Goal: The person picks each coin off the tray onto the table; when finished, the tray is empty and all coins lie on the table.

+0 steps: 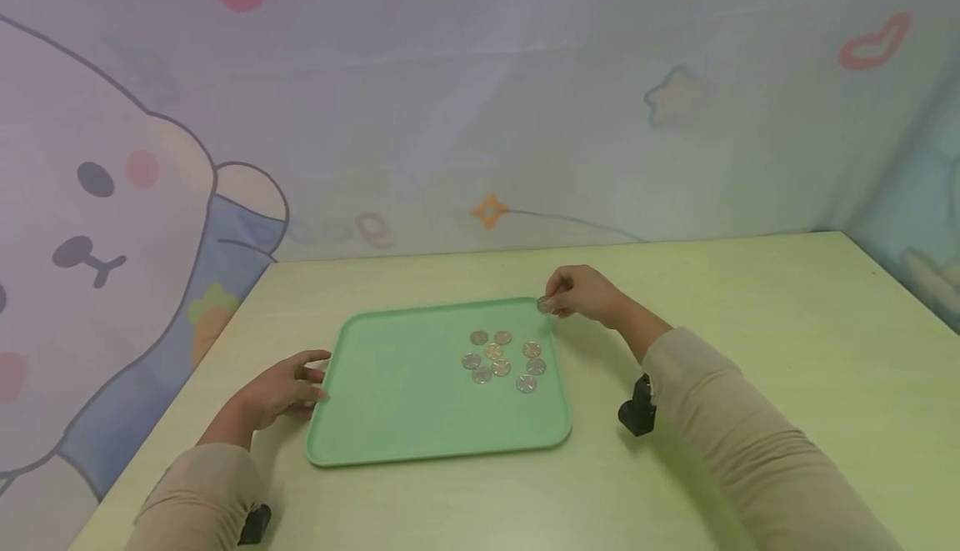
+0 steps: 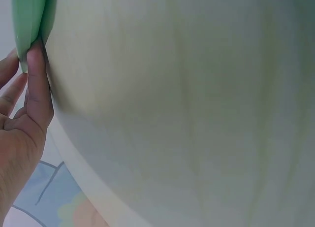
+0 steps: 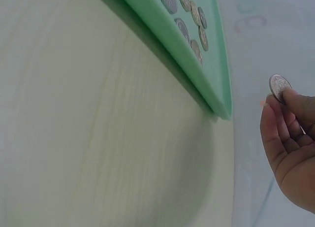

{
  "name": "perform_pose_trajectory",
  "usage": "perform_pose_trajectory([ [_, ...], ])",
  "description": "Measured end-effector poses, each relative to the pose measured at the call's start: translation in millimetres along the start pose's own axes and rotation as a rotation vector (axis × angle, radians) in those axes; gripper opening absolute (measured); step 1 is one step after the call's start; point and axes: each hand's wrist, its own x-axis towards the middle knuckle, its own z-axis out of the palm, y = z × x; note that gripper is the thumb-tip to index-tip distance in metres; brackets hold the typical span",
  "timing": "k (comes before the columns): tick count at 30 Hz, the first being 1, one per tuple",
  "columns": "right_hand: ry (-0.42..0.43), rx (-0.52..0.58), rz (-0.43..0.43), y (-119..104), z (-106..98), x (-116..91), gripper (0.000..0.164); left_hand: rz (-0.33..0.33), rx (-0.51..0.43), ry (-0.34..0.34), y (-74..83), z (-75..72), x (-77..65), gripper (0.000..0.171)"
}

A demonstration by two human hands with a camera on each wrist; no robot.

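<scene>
A light green rectangular tray (image 1: 390, 401) lies on the table. Several silvery coins (image 1: 500, 367) are spread over its right half; in the right wrist view some of these coins (image 3: 181, 30) show past the tray rim. Above the tray's far right corner, my right hand (image 1: 581, 294) pinches one coin (image 3: 279, 85) between thumb and fingers, holding it up off the tray. My left hand (image 1: 285, 388) rests at the left edge of the tray, its relaxed fingers and thumb touching the rim (image 2: 29, 20).
The pale wooden table (image 1: 712, 301) extends around the tray on all sides. Behind it hangs a printed backdrop (image 1: 420, 117) with a cartoon bear at left. Black devices (image 1: 637, 409) are worn at both wrists.
</scene>
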Motion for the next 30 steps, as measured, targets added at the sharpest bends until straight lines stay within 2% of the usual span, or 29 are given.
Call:
perform_pose_trajectory([
  [12,0.047,-0.013,0.03,23.9,-20.1,-11.6,0.012,-0.011,0.005,0.008,3.0,-0.5,-3.5,0.073],
  [24,0.056,-0.031,0.085,41.6,-26.1,-14.2,0.014,-0.008,-0.016,0.019,-2.6,-0.2,-1.8,0.072],
  [30,0.052,-0.098,0.11,48.6,-29.7,-14.2,0.015,0.002,-0.019,0.009,-2.3,-0.6,-1.0,0.072],
])
